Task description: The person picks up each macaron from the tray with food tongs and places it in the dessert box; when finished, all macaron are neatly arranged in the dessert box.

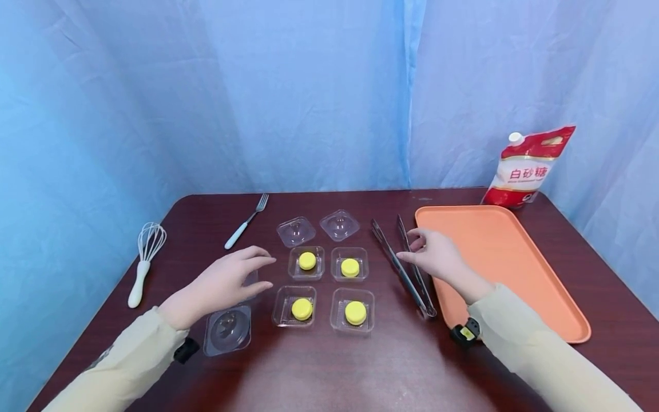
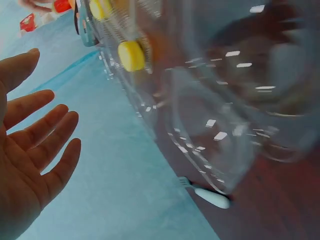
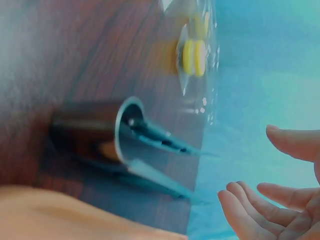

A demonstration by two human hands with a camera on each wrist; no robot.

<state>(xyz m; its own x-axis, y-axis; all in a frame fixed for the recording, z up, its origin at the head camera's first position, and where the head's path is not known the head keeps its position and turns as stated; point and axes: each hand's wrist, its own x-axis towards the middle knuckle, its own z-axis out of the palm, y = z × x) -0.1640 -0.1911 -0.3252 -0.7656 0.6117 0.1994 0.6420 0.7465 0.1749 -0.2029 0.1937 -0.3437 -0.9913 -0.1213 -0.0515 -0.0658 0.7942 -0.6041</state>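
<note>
My left hand (image 1: 218,286) hovers above the left part of the table, fingers spread and holding nothing. Beneath it lie clear domed lids (image 1: 229,330), one partly hidden by the hand. Metal tongs (image 1: 405,278) lie spread on the table, hinge end toward me. Over them is my right hand (image 1: 437,257), thumb and fingers apart; the right wrist view shows a gap between the fingers and the tongs (image 3: 160,182). Between the hands stand several clear square boxes (image 1: 332,323), each with a yellow macaron (image 1: 355,313) inside.
Two more clear lids (image 1: 339,225) lie behind the boxes. An orange tray (image 1: 494,257) is at the right, a red-and-white sugar bag (image 1: 525,174) behind it. To the left are a fork (image 1: 238,233) and a whisk (image 1: 139,280). Blue curtains (image 1: 309,103) hang behind the table.
</note>
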